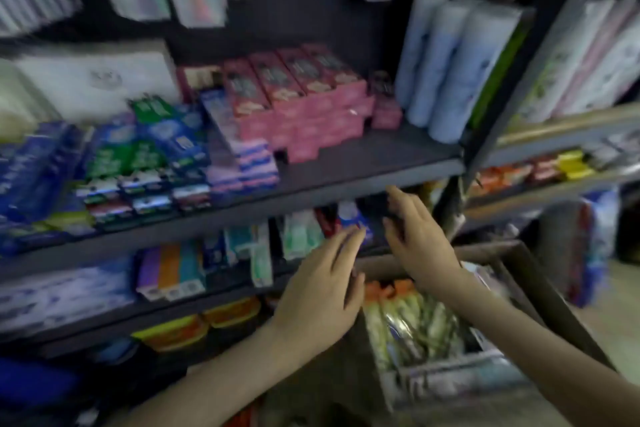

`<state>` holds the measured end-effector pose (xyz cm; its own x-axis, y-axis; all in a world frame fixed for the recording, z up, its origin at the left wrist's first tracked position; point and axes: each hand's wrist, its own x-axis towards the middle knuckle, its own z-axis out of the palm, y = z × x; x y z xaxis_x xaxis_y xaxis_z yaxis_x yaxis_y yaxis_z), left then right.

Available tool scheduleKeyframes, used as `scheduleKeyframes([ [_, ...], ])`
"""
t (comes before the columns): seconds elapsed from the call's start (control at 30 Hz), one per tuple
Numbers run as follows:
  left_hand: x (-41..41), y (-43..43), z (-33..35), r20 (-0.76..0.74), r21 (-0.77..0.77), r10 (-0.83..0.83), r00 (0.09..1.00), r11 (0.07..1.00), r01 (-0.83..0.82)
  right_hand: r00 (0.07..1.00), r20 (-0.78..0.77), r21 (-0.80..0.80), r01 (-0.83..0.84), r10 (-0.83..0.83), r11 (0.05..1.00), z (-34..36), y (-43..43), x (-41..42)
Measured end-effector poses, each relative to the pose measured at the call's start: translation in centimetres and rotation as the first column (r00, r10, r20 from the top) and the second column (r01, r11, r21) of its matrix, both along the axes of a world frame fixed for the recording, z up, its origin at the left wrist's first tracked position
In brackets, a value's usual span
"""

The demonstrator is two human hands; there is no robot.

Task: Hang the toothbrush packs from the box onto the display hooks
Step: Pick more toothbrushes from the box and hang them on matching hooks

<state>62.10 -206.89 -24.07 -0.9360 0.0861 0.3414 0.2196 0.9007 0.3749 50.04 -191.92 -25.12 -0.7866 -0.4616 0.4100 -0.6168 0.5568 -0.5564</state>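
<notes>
Blurred all over, so little fine detail. Across the middle of the frame, a dark shelf edge [311,191] just above both hands, shading the hanging packs [298,234] behind the fingers. On that shelf: a stack of pink boxes [304,107] at centre, 3 pale blue cylinders [446,62] upright to the right, blue and green boxes [138,149] to the left. At lower left, 2 yellow tubs [194,326]. In the lower middle, left hand [322,291], fingers straight and close together, gripping nothing. Just right of it and higher, right hand [415,239], fingers straight and spread near the shelf's underside, nothing plainly held. At lower right, 1 cardboard box [526,253] with the toothbrush packs [408,326] lying inside, below the right wrist; too blurred to count.
</notes>
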Motion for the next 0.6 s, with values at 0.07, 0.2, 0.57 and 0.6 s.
scheduleKeyframes([
  [0.07,-0.2,4.2,-4.0,0.270,0.062,-0.053,0.961,0.997,0.038,0.984,0.155,0.127,0.071,-0.090,0.989,-4.7,6.4,0.5],
  [0.2,-1.0,10.7,-11.6,0.524,0.000,-0.046,0.850,0.999,0.054,0.876,0.444,0.397,-0.005,-0.188,0.918,-12.9,16.3,1.9],
  [0.57,-2.7,17.6,-18.7,0.716,-0.087,-0.062,0.695,0.981,0.176,0.808,0.564,0.471,-0.482,0.167,0.739,-19.3,22.4,0.6],
  [0.6,-2.8,17.6,-18.7,0.715,-0.076,-0.074,0.695,0.980,0.183,0.808,0.551,0.472,-0.507,0.208,0.722,-19.3,22.4,0.5],
])
